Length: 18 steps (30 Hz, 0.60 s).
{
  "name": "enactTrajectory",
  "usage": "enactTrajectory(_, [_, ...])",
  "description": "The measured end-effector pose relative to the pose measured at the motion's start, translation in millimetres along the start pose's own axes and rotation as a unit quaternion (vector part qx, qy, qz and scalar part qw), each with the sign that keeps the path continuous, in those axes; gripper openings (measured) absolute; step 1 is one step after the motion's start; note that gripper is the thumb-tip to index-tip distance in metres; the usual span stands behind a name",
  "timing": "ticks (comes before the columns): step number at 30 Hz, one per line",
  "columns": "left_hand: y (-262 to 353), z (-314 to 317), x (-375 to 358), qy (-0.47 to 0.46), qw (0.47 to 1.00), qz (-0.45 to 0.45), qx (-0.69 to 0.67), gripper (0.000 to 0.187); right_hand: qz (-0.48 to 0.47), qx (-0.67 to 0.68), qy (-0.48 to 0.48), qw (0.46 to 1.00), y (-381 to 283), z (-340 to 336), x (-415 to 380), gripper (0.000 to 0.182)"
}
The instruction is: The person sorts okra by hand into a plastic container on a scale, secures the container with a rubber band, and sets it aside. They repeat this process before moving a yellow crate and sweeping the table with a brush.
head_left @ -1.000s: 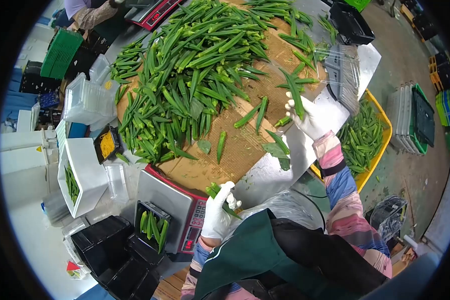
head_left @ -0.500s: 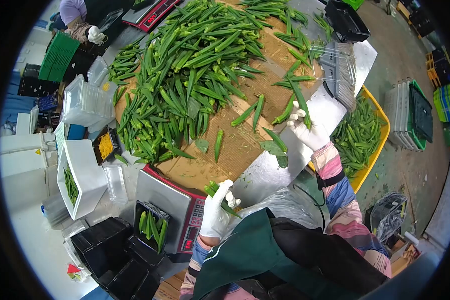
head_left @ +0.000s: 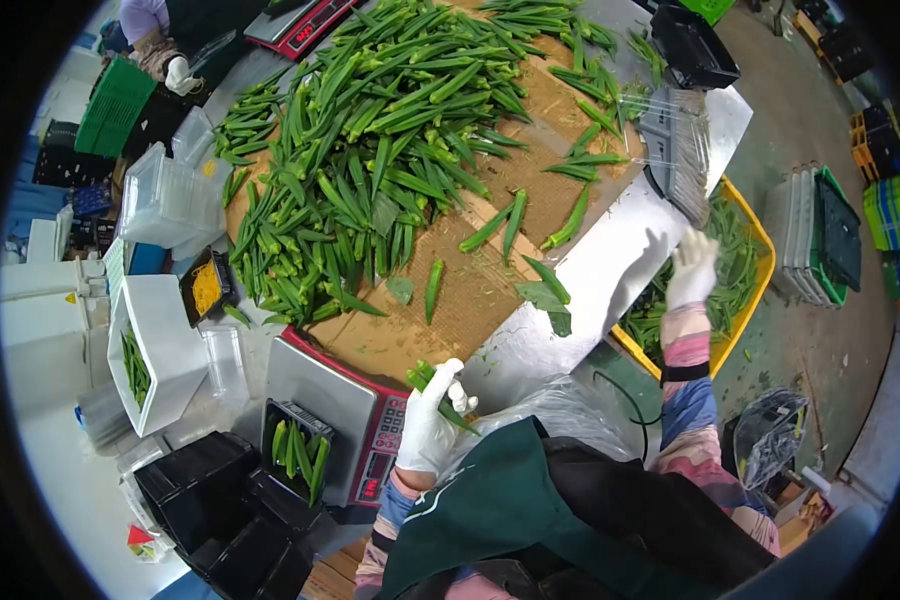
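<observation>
My gloved left hand is closed around a few green okra pods, beside the red-edged scale and above the near edge of the table. My gloved right hand is over the yellow crate, which holds many okra pods. Its fingers are blurred, and I cannot make out anything in them. A large heap of okra lies on brown cardboard, with several loose pods near its right edge. On the scale a small black tray holds several okra pods.
A grey brush head and a black tray lie at the table's far right. To the left stand clear plastic boxes, a white foam box and black trays. Another person's gloved hand shows at upper left.
My right hand has moved right, from the table's edge to over the yellow crate. The okra pod it held earlier no longer shows. My left hand keeps its okra and has barely moved.
</observation>
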<state>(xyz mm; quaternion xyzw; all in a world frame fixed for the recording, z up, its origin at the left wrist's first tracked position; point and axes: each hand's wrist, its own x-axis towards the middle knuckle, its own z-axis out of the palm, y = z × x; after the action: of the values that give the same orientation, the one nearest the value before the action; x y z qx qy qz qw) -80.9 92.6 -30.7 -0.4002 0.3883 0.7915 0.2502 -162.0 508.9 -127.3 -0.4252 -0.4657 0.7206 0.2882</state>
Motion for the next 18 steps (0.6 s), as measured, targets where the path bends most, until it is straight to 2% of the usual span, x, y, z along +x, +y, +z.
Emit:
enactTrajectory(2, [1,3,-1,-0.005,1.0,-0.002,0.008,0.014,-0.018,-0.176,-0.145,0.974,36,9,-9,0.057])
enactTrajectory(4, [2,5,-1,-0.004,1.0,0.0,0.013,0.014,-0.091,-0.357,-0.21,0.906,71,46,-28,0.067])
enactTrajectory(6, [3,4,-3,-0.002,1.0,0.005,0.013,0.013,-0.234,-0.491,-0.236,0.805,97,90,-58,0.081])
enactTrajectory(8, [4,3,-8,0.009,1.0,0.011,0.003,0.013,-0.267,-0.686,-0.19,0.649,84,130,-106,0.094])
enactTrajectory(12, [0,-5,-9,-0.006,1.0,0.019,0.0,0.017,-0.334,-0.67,-0.226,0.623,107,165,-120,0.096])
enactTrajectory(14, [-3,-3,-9,-0.001,1.0,0.012,-0.011,0.015,-0.324,-0.676,-0.255,0.611,108,180,-133,0.095])
enactTrajectory(15, [-4,-3,-8,-0.002,1.0,0.008,-0.014,0.015,-0.313,-0.702,-0.273,0.579,101,187,-139,0.094])
enactTrajectory(16, [-3,-2,-8,-0.001,1.0,0.005,-0.018,0.015,-0.324,-0.71,-0.273,0.563,107,190,-141,0.086])
enactTrajectory(18, [-2,2,-10,-0.002,1.0,0.009,-0.01,0.015,-0.308,-0.694,-0.294,0.58,117,196,-137,0.075])
